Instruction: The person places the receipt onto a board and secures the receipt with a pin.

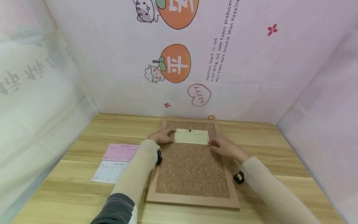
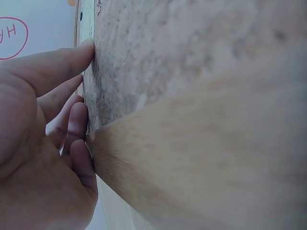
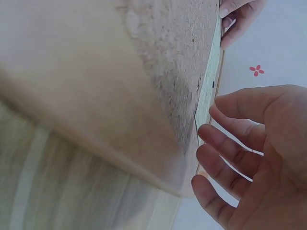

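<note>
A pale yellow printed form slip (image 1: 191, 137) lies flat near the top of a wood-framed corkboard (image 1: 193, 171). One black pushpin (image 1: 190, 130) sits at the slip's top middle. My left hand (image 1: 162, 136) rests at the slip's left edge, thumb and fingertips touching there; in the left wrist view, the lower fingers of this hand (image 2: 43, 124) lie against the board's frame. At the slip's right end is my right hand (image 1: 225, 146), with its fingertips by the lower right corner. The right wrist view has that hand (image 3: 268, 153) with loosely bent, spread fingers.
Left of the board, a pink form slip (image 1: 120, 152) and a white form slip (image 1: 109, 171) lie on the wooden table (image 1: 70, 174), partly behind my left sleeve. A printed cloth wall (image 1: 237, 99) rises behind the board's far edge.
</note>
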Motion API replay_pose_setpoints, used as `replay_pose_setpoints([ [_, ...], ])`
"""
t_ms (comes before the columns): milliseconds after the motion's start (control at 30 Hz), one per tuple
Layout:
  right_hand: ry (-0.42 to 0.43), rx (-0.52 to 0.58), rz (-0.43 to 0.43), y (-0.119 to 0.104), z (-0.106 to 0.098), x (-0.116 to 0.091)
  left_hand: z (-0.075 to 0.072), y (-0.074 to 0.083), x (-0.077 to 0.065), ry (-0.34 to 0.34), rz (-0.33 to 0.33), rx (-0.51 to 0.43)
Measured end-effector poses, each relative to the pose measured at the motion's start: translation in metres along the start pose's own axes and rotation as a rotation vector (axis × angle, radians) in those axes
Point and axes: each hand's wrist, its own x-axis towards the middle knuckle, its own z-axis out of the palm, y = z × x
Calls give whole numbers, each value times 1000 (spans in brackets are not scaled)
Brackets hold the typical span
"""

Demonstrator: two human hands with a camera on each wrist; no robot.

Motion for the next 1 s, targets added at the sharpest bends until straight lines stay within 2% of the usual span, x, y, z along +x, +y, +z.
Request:
replay_pose_setpoints([
  [267, 39, -22, -38, 7, 0, -22, 0, 2, -2, 3, 4, 3],
  [600, 81, -121, -22, 13, 0, -49, 1, 4, -3, 3, -10, 6],
  [1000, -26, -65, 10, 15, -2, -63, -1, 3, -5, 7, -8, 12],
])
